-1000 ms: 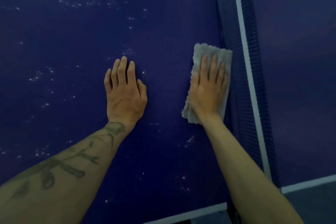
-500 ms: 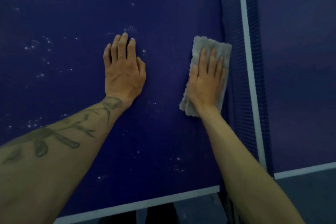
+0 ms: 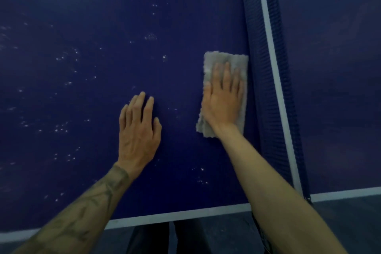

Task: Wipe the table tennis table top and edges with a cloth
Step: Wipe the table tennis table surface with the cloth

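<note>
The dark blue table tennis table top (image 3: pixel 86 93) fills the view, dotted with white specks of dust. My right hand (image 3: pixel 223 101) lies flat, fingers spread, pressing a folded grey cloth (image 3: pixel 237 62) onto the surface just left of the net. My left hand (image 3: pixel 139 132) rests flat on the table with fingers together, a hand's width left of the cloth, holding nothing. The table's white near edge line (image 3: pixel 165 217) runs below my forearms.
The blue mesh net (image 3: pixel 268 88) with its white top band runs from top to bottom at the right, touching the cloth's right side. Beyond it lies the other table half (image 3: pixel 334 88). Grey floor (image 3: pixel 226 235) and my dark trouser legs show below the edge.
My right hand has slid the cloth forward along the net. The view has tilted, so both hands sit lower in frame and more of the near edge shows.
</note>
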`<state>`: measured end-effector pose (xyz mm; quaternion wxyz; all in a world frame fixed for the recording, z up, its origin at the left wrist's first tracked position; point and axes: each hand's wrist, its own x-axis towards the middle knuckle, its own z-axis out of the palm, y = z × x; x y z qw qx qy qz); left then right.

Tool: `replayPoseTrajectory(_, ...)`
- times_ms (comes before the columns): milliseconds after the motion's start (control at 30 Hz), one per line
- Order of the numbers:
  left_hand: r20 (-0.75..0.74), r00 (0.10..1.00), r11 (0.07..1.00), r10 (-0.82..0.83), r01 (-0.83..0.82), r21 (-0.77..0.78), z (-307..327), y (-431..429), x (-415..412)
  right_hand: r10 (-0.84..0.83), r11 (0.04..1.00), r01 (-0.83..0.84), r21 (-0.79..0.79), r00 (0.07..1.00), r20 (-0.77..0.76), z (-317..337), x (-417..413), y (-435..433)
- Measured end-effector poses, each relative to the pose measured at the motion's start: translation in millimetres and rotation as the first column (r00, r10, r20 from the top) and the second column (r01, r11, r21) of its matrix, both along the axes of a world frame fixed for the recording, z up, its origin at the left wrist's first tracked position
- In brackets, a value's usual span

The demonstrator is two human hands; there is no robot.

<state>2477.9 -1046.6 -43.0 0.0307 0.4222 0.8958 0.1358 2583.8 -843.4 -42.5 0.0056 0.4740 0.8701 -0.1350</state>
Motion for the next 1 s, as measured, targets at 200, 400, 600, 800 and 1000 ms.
replayPoseTrajectory(200,-0.013,1.000,0.999,-0.004,0.003,-0.052,-11.7,-8.2,0.6,0.483,0.876,-0.482,0.019,0.875,-0.035,-9.7,60.0,-68.4)
replayPoseTrajectory(400,0.000,1.000,0.999,0.017,-0.017,-0.048,-15.9,-10.1,2.3,0.018,1.000,-0.019,0.009,1.000,0.012,-8.7,49.4,-1.1)
replayPoseTrajectory(600,-0.022,1.000,0.997,0.011,-0.012,-0.071,-17.1,-9.8,1.9,0.418,0.908,-0.416,0.047,0.908,-0.042,-15.6,30.5,-63.7)
replayPoseTrajectory(800,-0.018,1.000,0.997,0.019,-0.020,-0.080,-23.0,-10.5,-0.4,0.221,0.975,-0.221,0.017,0.975,0.003,-18.2,59.0,-16.1)
replayPoseTrajectory(1000,-0.028,1.000,0.996,0.013,-0.016,-0.083,-23.1,-11.9,-0.2,0.277,0.960,-0.277,0.031,0.961,-0.009,-15.0,4.0,-42.3)
